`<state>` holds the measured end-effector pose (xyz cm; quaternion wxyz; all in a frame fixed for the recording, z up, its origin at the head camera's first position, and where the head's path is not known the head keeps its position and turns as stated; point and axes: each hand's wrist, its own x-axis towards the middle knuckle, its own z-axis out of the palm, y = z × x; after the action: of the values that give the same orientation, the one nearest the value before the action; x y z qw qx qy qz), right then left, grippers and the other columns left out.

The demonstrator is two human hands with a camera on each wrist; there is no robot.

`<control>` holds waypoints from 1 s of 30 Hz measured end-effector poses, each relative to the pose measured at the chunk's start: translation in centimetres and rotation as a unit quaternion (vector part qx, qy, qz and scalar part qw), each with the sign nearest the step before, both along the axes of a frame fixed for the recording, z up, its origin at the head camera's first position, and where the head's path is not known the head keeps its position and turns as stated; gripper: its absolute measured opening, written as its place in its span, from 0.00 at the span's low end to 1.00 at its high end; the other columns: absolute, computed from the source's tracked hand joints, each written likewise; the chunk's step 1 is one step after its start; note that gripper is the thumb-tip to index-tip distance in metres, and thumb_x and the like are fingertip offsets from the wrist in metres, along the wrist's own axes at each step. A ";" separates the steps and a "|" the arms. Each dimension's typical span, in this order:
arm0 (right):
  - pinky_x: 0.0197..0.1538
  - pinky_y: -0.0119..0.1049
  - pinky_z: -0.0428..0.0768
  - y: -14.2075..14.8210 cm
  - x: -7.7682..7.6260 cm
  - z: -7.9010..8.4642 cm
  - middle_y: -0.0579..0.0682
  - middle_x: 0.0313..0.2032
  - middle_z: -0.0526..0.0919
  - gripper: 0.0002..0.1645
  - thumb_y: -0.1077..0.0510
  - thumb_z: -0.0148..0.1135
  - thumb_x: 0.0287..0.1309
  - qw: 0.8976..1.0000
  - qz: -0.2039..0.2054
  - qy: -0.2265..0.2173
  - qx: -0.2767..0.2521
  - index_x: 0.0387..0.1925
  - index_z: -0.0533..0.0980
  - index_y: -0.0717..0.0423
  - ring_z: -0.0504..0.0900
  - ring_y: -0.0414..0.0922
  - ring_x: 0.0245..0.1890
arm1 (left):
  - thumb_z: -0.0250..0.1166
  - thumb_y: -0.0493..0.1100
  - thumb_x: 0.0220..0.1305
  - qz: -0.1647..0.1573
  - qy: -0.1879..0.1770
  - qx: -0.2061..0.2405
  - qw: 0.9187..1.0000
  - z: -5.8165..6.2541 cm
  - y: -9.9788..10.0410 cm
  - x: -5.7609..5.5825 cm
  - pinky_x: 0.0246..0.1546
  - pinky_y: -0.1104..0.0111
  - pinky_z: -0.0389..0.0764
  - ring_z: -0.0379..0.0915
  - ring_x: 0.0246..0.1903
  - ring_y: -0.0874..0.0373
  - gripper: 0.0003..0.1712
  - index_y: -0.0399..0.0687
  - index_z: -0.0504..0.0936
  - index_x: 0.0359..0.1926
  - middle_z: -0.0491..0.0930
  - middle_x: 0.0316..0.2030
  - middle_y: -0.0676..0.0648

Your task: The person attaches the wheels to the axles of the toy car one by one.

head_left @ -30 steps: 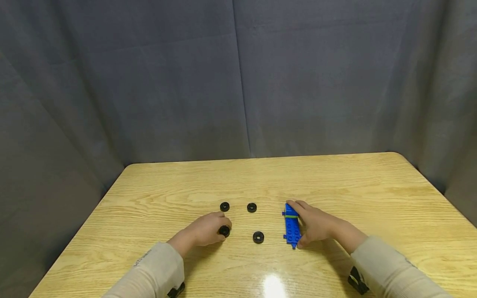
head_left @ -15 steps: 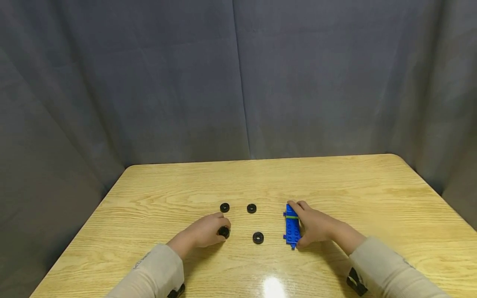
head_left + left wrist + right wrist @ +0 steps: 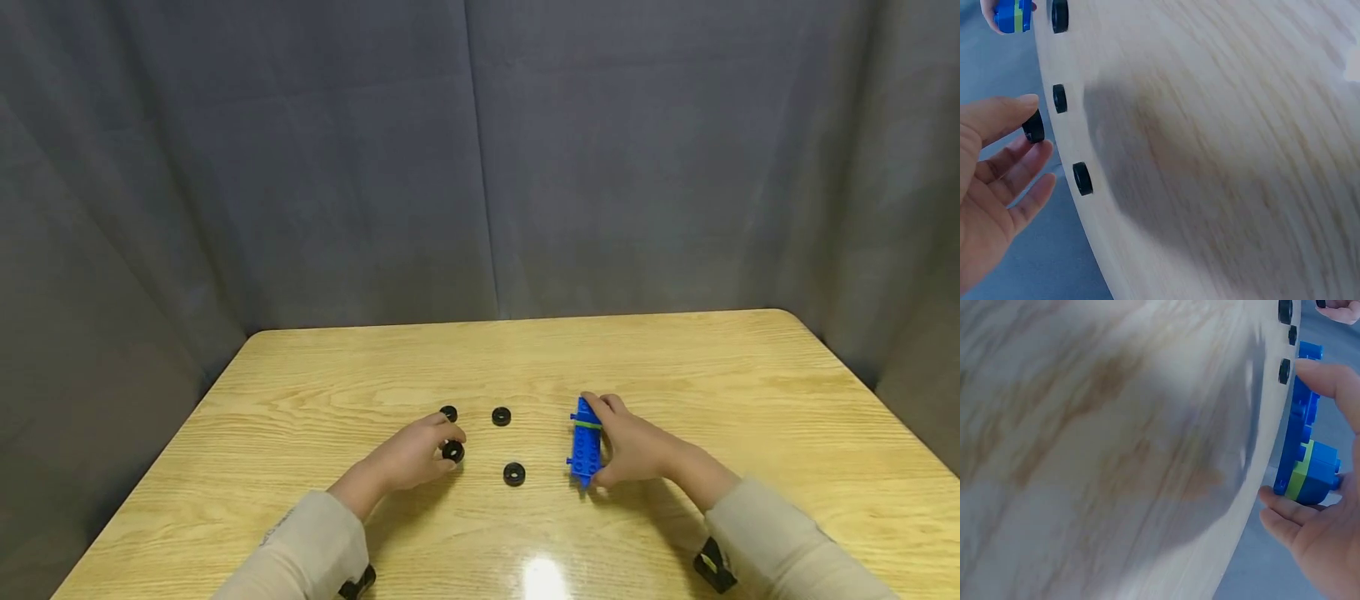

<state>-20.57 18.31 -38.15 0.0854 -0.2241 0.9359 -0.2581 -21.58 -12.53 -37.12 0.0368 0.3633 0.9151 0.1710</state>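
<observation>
My left hand (image 3: 408, 457) pinches a black toy tire (image 3: 1034, 129) between thumb and fingertips. In the left wrist view this tire hangs above the tabletop, its other fingers spread loosely below. My right hand (image 3: 637, 450) grips a blue toy-brick car base (image 3: 585, 454) lengthwise, thumb at the near end and fingers at the far end. Studs run along its top, small axle pegs stick out on its left side, and a lime-green layer (image 3: 1299, 474) sits under a blue block at one end. The base is raised and slightly tilted; its right side is partly hidden by the hand.
Three more black tires lie flat on the wooden table (image 3: 337, 367): one tire (image 3: 448, 409) just beyond my left hand, another tire (image 3: 495, 417) to its right, and a nearer tire (image 3: 507, 477) between the hands. A grey curtain (image 3: 360, 167) hangs behind the table.
The left hand has lifted its tire up from the table. The right hand has raised the blue car base and tipped it a little. The three other tires stay where they lay.
</observation>
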 end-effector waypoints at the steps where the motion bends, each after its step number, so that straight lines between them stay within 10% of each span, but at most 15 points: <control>1: 0.37 0.39 0.71 0.1 0.0 0.0 0.63 0.56 0.51 0.65 0.52 0.72 0.29 1.000 -0.001 0.002 -0.003 0.64 0.41 0.60 0.67 0.52 0.46 | 0.63 0.37 0.51 0.000 -0.001 0.004 1.000 0.0 0.1 0.0 0.37 0.67 0.72 0.69 0.37 0.56 0.16 0.39 0.74 0.44 0.70 0.39 0.47; 30: 0.46 0.52 0.68 1.1 1.2 0.9 0.65 0.57 0.50 0.65 0.49 0.72 0.30 0.997 -0.027 0.058 -0.052 0.63 0.40 0.62 0.61 0.60 0.53 | 0.63 0.38 0.51 -0.012 0.008 0.067 0.998 0.9 2.6 0.6 0.38 0.70 0.72 0.70 0.38 0.58 0.18 0.42 0.75 0.45 0.71 0.39 0.50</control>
<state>-19.37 19.37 -37.26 0.0123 -0.2179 0.9300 -0.2956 -20.97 -9.91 -36.25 0.0067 0.3775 0.8973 0.2289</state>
